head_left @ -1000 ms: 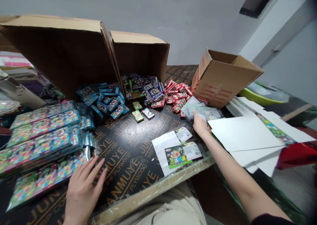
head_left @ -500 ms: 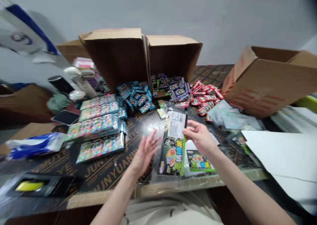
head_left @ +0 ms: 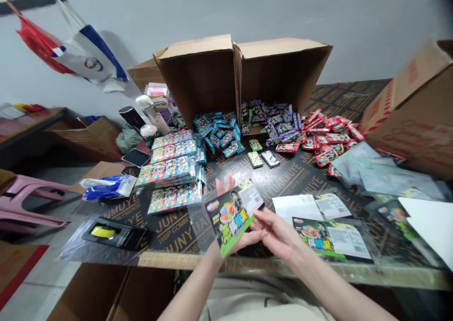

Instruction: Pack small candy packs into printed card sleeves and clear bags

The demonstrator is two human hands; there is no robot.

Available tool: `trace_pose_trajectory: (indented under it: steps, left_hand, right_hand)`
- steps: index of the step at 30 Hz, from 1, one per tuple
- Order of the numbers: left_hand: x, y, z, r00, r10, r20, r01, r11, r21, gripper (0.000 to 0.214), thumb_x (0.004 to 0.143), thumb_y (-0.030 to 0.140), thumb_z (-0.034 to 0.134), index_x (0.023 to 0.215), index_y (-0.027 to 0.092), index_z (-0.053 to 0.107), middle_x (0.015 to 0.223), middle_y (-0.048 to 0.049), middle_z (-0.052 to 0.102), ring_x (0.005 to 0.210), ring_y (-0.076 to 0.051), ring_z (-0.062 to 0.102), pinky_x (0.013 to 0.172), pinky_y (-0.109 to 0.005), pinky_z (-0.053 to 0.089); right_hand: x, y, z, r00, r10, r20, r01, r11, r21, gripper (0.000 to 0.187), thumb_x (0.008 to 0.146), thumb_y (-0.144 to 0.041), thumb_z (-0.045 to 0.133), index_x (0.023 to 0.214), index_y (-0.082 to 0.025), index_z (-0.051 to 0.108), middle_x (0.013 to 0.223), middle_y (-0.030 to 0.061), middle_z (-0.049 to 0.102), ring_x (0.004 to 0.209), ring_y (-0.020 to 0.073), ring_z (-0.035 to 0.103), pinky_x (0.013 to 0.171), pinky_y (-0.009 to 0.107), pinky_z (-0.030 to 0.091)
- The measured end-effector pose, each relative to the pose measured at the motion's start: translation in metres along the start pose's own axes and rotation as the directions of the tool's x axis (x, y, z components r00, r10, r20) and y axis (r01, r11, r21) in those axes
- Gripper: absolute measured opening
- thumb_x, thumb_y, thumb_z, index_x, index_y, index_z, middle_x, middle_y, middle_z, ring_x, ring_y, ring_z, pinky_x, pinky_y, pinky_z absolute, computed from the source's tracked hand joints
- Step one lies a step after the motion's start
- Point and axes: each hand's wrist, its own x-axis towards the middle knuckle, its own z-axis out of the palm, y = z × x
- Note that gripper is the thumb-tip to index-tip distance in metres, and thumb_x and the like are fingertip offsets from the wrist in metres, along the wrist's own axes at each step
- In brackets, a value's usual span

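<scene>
A printed header card (head_left: 230,219), black and green with bright lettering and a candy picture, is tilted in front of me in a clear plastic bag. My left hand (head_left: 245,241) is behind it, fingertips showing above the top edge and thumb at the lower right; the card hides its palm. At the card's right edge, my right hand (head_left: 278,234) pinches it between thumb and fingers. A matching card (head_left: 313,238) lies on the table right of my hands, near a white sheet (head_left: 295,205). Beyond are two green packets (head_left: 255,159) and a purple-white packet (head_left: 270,159).
Stacked candy-packet bundles (head_left: 175,198) stand left, with a tape dispenser (head_left: 106,234) nearer the edge. Blue (head_left: 219,135), purple (head_left: 283,125) and red packets (head_left: 329,137) are heaped before two tipped cartons (head_left: 198,76). Clear bags (head_left: 382,170) lie right, beside another carton (head_left: 414,109).
My left hand, empty before, has come under the bagged card. The card has turned from upright to slanted and moved left off the matching card. My view has swung left.
</scene>
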Motion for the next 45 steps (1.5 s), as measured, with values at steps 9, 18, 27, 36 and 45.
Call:
trace_pose_trajectory:
  steps: [9,18,27,36,45]
  left_hand:
    - [0.012,0.012,-0.041,0.944,-0.258,0.204,0.311,0.902,-0.299,0.069,0.068,0.057,0.053,0.121,0.014,0.049,0.121,-0.0123,0.054,0.111,-0.032,0.048,0.094,-0.041,0.037]
    - [-0.013,-0.024,-0.015,0.740,-0.442,0.507,0.648,0.668,-0.365,0.063,0.059,0.055,0.060,0.106,0.013,0.061,0.099,-0.0145,0.064,0.083,-0.026,0.059,0.067,-0.033,0.042]
    - [-0.012,0.007,-0.020,0.735,-0.516,0.440,0.659,0.697,-0.282,0.043,0.060,0.032,0.069,0.098,0.012,0.065,0.085,-0.0058,0.066,0.079,-0.019,0.057,0.073,-0.026,0.040]
    - [-0.004,0.006,-0.017,0.714,-0.691,0.116,0.674,0.632,-0.383,0.025,0.067,0.034,0.066,0.082,0.013,0.064,0.066,-0.0007,0.064,0.058,-0.012,0.054,0.058,-0.023,0.042]
    - [-0.006,-0.003,-0.022,0.865,-0.481,0.142,0.461,0.875,0.148,0.044,0.078,0.044,0.055,0.048,0.013,0.046,0.047,0.0043,0.036,0.047,-0.006,0.029,0.045,-0.020,0.023]
  right_hand:
    - [-0.034,-0.015,0.014,0.976,-0.185,0.117,0.210,0.644,-0.735,0.033,0.070,-0.047,0.064,0.081,-0.017,0.058,0.077,0.0059,0.063,0.068,0.0178,0.060,0.062,0.031,0.048]
    - [-0.005,-0.061,0.012,0.771,-0.441,0.458,0.537,0.064,-0.841,0.034,0.067,-0.033,0.071,0.093,-0.020,0.055,0.085,0.0034,0.056,0.081,0.0184,0.052,0.072,0.030,0.042]
    - [-0.005,-0.076,0.012,0.829,0.085,0.553,0.555,0.003,-0.832,0.042,0.062,-0.045,0.072,0.090,-0.017,0.059,0.078,0.0012,0.057,0.081,0.0179,0.047,0.073,0.028,0.039]
    - [0.015,-0.052,-0.008,0.883,-0.466,0.061,0.351,0.568,-0.744,0.054,0.065,-0.038,0.071,0.114,-0.022,0.053,0.104,0.0054,0.060,0.097,0.0199,0.055,0.089,0.035,0.040]
    - [0.017,-0.036,-0.006,0.967,-0.250,0.054,0.234,0.781,-0.578,0.024,0.069,-0.037,0.068,0.071,-0.014,0.060,0.062,-0.0016,0.061,0.056,0.0102,0.055,0.055,0.022,0.045]
